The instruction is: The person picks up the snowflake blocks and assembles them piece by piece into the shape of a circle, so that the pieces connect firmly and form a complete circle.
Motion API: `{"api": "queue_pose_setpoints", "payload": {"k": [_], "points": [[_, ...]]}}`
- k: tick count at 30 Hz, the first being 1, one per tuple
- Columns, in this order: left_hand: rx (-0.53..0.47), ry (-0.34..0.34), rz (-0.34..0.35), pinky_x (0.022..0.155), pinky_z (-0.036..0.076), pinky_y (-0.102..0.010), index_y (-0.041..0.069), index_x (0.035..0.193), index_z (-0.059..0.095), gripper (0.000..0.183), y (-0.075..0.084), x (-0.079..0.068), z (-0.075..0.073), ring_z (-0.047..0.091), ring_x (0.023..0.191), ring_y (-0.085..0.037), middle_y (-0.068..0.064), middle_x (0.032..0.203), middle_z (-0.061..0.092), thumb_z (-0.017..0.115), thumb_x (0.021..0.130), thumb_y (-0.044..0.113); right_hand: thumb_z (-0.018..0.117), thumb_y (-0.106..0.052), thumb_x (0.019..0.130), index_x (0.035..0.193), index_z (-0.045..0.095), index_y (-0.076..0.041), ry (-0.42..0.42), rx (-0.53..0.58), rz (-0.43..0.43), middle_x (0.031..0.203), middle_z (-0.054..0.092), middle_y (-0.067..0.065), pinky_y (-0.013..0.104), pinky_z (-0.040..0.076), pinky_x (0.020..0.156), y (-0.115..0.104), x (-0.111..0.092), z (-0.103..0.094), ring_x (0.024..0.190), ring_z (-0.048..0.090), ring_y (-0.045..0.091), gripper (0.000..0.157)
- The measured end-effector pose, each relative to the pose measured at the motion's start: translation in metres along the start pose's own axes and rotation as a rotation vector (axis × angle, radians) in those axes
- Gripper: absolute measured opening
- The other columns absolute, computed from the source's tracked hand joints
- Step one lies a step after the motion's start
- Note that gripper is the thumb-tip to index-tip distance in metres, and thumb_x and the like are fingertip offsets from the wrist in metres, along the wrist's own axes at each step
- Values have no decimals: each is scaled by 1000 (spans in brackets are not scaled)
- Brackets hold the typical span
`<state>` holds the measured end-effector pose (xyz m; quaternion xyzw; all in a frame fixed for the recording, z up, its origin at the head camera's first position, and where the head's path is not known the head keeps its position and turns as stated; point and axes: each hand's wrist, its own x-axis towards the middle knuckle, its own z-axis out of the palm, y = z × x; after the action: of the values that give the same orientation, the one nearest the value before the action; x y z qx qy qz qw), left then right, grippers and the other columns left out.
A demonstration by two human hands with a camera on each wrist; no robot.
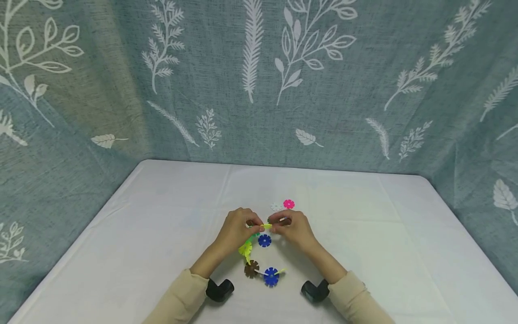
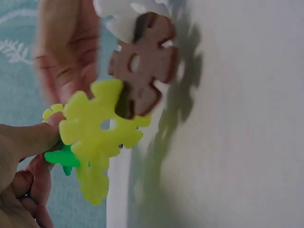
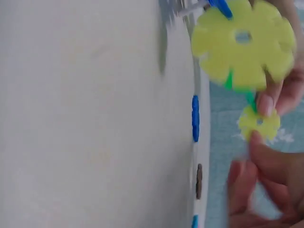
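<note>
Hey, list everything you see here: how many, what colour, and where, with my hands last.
Backdrop cloth: one, grey-green with white leaf prints, behind the table
Table: one, white, beneath everything
Held disc: one, yellow, between the hands
Chain yellow discs: three, yellow, two between green and brown, one past the blue
Chain green disc: at least one, green, by the left hand
Chain brown disc: one, brown, below those yellows
Chain white disc: one, white, between brown and blue
Chain blue disc: one, blue, nearest you
Separate blue disc: one, blue, below the held disc
Pink disc: one, pink, beyond the hands
Separate white disc: one, white, beside the pink
Wrist devices: two, black, at the wrists
Sleeves: two, beige, on the forearms
Left hand, right hand: two, bare, above the table
</note>
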<state>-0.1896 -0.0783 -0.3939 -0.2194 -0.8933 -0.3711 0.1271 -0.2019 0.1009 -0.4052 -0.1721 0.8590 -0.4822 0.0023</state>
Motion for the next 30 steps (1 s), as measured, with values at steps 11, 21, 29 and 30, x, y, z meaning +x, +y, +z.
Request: {"api": "queue_pose_setpoints", "payload": {"k": [11,21,29,30], "points": [[-92,3,-72,66,45,-23,9,70,71,5,-6,-3,-6,57,70,-10,0,71,67,74,74,8,79,-21,68,99,73,-16,-179,-228,114,93,68,3,25,37,65,10,0,6,80,52,14,31],[-116,8,-72,65,46,-21,7,69,70,6,-4,-2,-1,58,68,-10,-1,70,67,75,72,6,70,-5,78,84,65,-2,-11,-20,190,71,64,5,23,47,55,6,0,-4,61,56,10,8],[-116,2,-87,64,46,-21,8,69,71,6,0,0,5,58,68,-10,0,69,66,76,72,6,64,-3,83,94,63,9,27,270,342,78,67,10,26,54,63,4,6,-17,62,60,7,16],[-115,2,-85,64,46,-21,8,69,71,6,0,0,5,58,68,-10,0,69,66,76,72,6,63,-2,84,94,63,10,20,287,341,79,67,11,27,54,65,4,6,-17,63,61,7,16]]}}
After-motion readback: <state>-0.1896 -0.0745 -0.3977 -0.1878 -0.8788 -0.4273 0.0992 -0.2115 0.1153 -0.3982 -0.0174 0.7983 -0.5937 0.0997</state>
